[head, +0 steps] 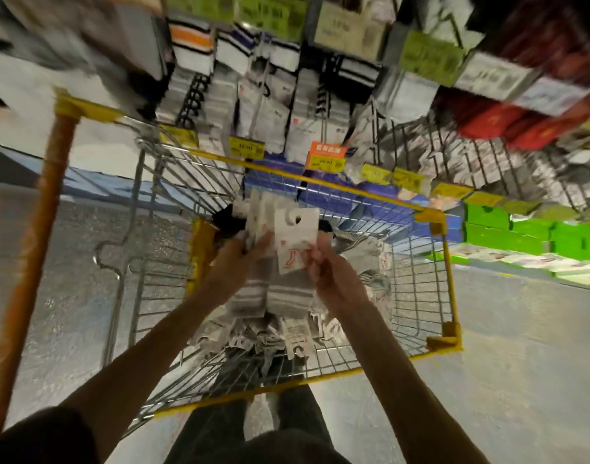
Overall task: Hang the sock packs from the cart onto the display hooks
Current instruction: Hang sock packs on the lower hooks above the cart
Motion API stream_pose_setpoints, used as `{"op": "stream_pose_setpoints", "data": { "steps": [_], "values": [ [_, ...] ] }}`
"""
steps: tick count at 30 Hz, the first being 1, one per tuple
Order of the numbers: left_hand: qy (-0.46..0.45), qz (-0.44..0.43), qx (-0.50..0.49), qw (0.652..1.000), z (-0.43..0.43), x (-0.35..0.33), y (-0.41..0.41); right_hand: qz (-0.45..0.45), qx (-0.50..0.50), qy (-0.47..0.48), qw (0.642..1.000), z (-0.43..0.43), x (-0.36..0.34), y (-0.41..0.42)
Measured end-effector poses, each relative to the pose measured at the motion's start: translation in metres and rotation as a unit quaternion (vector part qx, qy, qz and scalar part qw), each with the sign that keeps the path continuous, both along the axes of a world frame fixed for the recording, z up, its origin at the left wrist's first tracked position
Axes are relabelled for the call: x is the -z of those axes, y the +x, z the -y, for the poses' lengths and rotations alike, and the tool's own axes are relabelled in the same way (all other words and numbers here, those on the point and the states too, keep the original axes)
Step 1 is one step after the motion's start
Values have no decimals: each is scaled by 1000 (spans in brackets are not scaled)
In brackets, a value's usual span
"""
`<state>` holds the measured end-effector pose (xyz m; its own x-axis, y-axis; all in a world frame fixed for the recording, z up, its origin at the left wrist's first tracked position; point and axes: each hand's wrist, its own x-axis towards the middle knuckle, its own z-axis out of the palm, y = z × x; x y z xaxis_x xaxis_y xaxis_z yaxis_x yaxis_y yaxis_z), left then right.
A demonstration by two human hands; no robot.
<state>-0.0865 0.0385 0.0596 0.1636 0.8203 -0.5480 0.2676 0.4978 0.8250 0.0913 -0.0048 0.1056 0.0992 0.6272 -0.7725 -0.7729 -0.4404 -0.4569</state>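
Over the wire cart (434,296) with its yellow rim, both my hands hold a bunch of grey striped sock packs (280,293) with white card headers (295,226). My left hand (240,256) grips the bunch from the left, fingers under the cards. My right hand (323,266) pinches the front card's right edge. More sock packs (286,333) lie loose in the cart below. The display (270,105) ahead holds hanging white and striped sock packs on hooks, with yellow price tags (246,147) beneath.
An orange cart handle (35,246) runs down the left. Red packs (507,122) hang at the upper right, green boxes (521,229) sit low on the right. Grey floor lies on both sides of the cart.
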Motion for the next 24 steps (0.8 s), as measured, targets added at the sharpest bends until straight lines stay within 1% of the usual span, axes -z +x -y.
{"op": "stream_pose_setpoints", "data": {
  "steps": [1, 3, 6, 8, 9, 11, 13, 14, 16, 18, 20, 22, 24],
  "values": [
    [1, -15, 20, 1000, 2, -9, 6, 2, 3, -5, 1000, -4, -6, 1],
    [-17, -3, 23, 1000, 6, -26, 17, 7, -9, -4, 1000, -10, -18, 4],
    [-36, 49, 20, 998, 9, -59, 32, 4, -4, 14, 1000, -16, -40, 4],
    [-46, 99, -6, 994, 13, -73, 41, 13, 26, 8, 1000, -19, -52, 5],
    [-43, 118, -7, 992, 14, -77, 44, 32, 37, -6, 999, -19, -55, 5],
    [-23, 134, 43, 990, 15, -73, 46, 68, 44, -31, 996, -20, -60, 7],
    [-8, 124, 84, 989, 14, -80, 47, 67, 40, -35, 996, -20, -68, 11],
    [-3, 120, 81, 990, 11, -85, 47, 59, 31, -28, 997, -22, -73, 13],
    [7, 128, 74, 989, 4, -94, 45, 72, -12, -1, 997, -24, -87, 18],
    [25, 131, 71, 989, -5, -99, 43, 109, -64, 25, 992, -26, -100, 22],
    [25, 120, 45, 991, -15, -108, 41, 143, -107, 49, 983, -29, -112, 23],
    [29, 123, 42, 991, -24, -115, 38, 208, -160, 51, 964, -32, -124, 22],
    [33, 134, 36, 990, -35, -127, 34, 295, -194, 48, 934, -37, -129, 24]
  ]
}}
